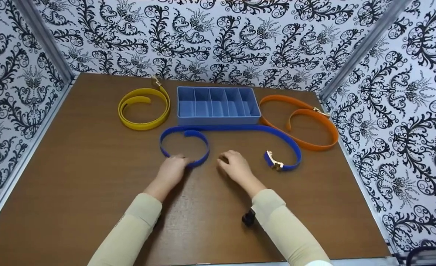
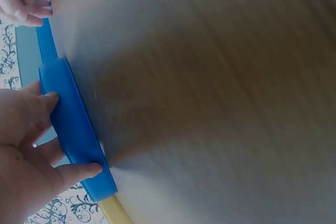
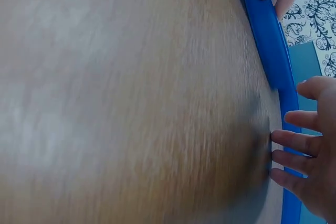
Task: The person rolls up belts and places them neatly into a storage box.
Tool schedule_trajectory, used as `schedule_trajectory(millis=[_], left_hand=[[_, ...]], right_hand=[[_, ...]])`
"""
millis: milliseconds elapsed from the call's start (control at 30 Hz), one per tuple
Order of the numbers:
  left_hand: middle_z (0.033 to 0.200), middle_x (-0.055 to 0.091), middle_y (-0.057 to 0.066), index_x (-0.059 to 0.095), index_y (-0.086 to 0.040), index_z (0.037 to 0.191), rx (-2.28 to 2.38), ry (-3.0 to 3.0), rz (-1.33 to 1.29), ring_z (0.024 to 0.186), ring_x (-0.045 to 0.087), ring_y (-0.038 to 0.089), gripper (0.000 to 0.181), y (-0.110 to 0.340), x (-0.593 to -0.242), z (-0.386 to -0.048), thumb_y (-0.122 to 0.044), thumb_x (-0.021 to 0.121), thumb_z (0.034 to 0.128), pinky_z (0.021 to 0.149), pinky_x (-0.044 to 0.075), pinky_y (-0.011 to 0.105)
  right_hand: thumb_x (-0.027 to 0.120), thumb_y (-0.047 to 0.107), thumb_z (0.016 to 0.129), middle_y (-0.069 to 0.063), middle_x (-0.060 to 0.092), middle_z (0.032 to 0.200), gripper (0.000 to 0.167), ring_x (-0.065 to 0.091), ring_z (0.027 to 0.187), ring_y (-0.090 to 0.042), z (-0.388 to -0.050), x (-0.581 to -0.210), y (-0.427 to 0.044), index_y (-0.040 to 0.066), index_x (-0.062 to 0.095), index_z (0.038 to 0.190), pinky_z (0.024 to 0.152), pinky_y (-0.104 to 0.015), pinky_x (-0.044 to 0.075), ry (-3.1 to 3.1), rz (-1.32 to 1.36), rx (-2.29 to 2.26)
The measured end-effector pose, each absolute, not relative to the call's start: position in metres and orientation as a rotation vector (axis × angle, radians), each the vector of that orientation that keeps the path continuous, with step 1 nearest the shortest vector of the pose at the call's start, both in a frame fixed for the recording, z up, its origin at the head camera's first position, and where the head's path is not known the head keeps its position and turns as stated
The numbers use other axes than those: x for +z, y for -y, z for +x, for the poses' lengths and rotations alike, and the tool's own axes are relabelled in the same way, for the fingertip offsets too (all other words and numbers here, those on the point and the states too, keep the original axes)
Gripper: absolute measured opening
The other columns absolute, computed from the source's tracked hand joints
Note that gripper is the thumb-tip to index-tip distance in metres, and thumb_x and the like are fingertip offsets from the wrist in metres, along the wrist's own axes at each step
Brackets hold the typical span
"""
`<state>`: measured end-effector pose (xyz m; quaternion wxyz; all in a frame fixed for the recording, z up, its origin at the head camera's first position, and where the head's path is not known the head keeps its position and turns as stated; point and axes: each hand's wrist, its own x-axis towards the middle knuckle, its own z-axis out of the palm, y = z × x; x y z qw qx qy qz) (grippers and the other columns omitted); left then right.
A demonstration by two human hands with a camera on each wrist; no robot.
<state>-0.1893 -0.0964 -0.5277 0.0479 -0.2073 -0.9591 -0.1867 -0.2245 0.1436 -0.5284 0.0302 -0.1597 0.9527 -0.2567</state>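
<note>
A blue belt (image 1: pixel 236 128) lies on edge on the table, its left end coiled into a loop. My left hand (image 1: pixel 171 170) grips the near side of that loop; in the left wrist view its fingers and thumb hold the blue strap (image 2: pixel 73 124). To the right of the loop, my right hand (image 1: pixel 236 167) is just above the table with loosely bent fingers and nothing held. The right wrist view shows the right hand's fingers (image 3: pixel 296 142) spread apart. The belt's gold buckle (image 1: pixel 275 162) lies farther right, at the curved other end.
Behind the blue belt stands a blue-grey tray (image 1: pixel 218 120) with several compartments. A yellow belt (image 1: pixel 144 126) lies coiled to its left, an orange belt (image 1: pixel 317 147) looped to its right. Patterned walls (image 1: pixel 218 44) border the brown table (image 1: pixel 74 177).
</note>
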Motion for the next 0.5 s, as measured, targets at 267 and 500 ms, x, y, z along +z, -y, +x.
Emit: schedule_trajectory(millis=[267, 500], left_hand=[[0.096, 0.071, 0.011, 0.077, -0.006, 0.098, -0.830, 2.811, -0.734, 0.095, 0.064, 0.034, 0.033, 0.095, -0.534, -0.195, 0.015, 0.055, 0.0854, 0.089, 0.049, 0.048], [0.093, 0.073, 0.011, 0.078, -0.003, 0.093, -0.969, 2.777, -0.788, 0.105, 0.061, 0.039, 0.030, 0.099, -0.537, -0.198, 0.015, 0.055, 0.0858, 0.096, 0.044, 0.055]], right_hand=[[0.060, 0.034, 0.097, -0.009, 0.061, 0.128, 0.048, 0.050, 0.123, -0.028, -0.235, -0.535, -0.137, 0.008, 0.056, 0.137, 0.103, -0.043, 0.038, -2.910, -0.362, -0.870], [0.056, 0.019, 0.100, -0.012, 0.056, 0.136, 0.042, 0.047, 0.127, -0.030, -0.241, -0.535, -0.135, 0.009, 0.053, 0.141, 0.104, -0.044, 0.038, -2.890, -0.332, -0.944]])
